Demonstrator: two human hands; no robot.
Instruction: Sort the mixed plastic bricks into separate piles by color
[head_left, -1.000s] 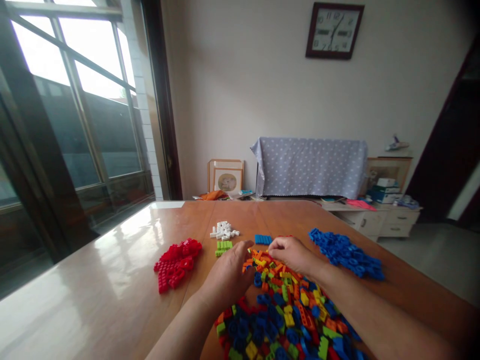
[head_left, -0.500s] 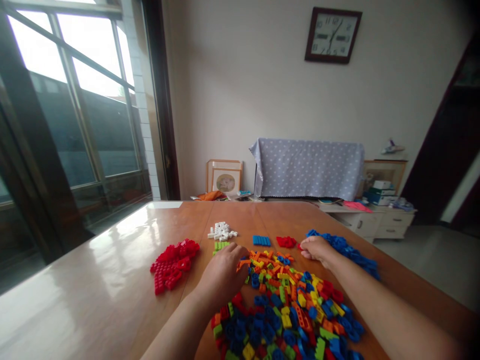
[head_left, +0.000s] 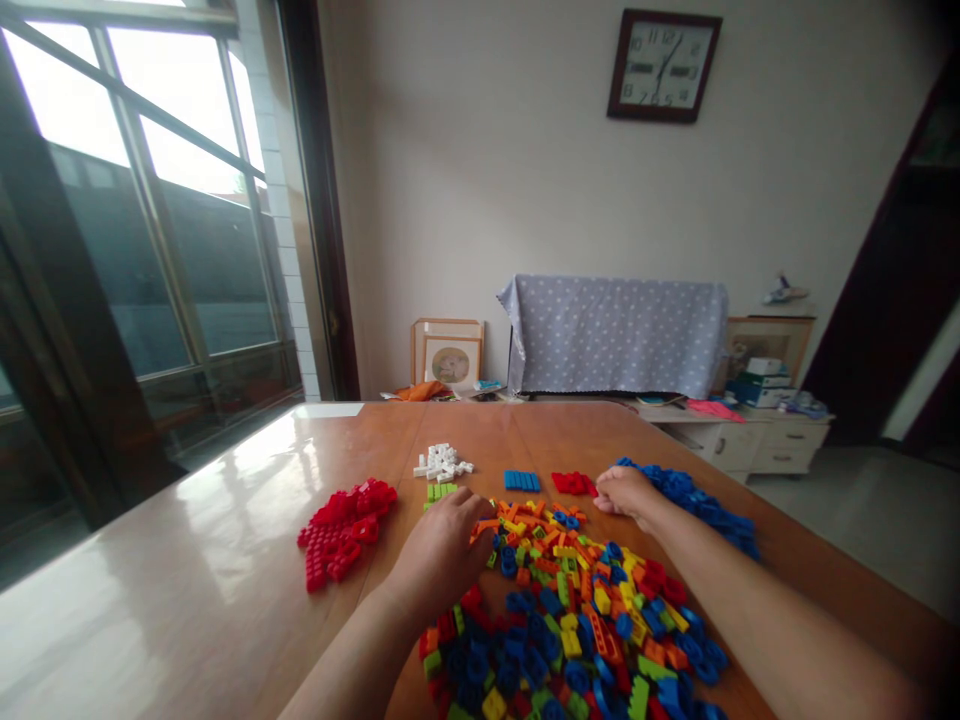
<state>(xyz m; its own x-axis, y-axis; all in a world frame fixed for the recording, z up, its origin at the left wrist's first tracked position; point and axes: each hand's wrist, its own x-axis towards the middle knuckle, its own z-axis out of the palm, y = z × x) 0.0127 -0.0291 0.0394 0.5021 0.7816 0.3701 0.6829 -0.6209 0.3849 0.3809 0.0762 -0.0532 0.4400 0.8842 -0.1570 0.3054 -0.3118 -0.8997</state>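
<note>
A big heap of mixed coloured bricks (head_left: 570,620) lies on the wooden table (head_left: 187,590) in front of me. My left hand (head_left: 442,550) rests palm down on the heap's far left edge, fingers curled onto orange bricks. My right hand (head_left: 626,492) is closed, knuckles up, beside a small red pile (head_left: 571,483) and touching the blue pile (head_left: 697,500); what it holds is hidden. Sorted groups lie beyond: red bricks (head_left: 341,530), white bricks (head_left: 442,462), green bricks (head_left: 439,491), flat blue bricks (head_left: 522,481).
A large window (head_left: 135,220) runs along the left. Behind the table stand a cloth-covered object (head_left: 615,335), framed pictures (head_left: 448,355) and a low white cabinet (head_left: 757,440) with boxes. A clock (head_left: 664,65) hangs on the wall.
My right hand left the mixed heap and moved right and away to the spot between the small red pile and the blue pile. My left hand has hardly moved.
</note>
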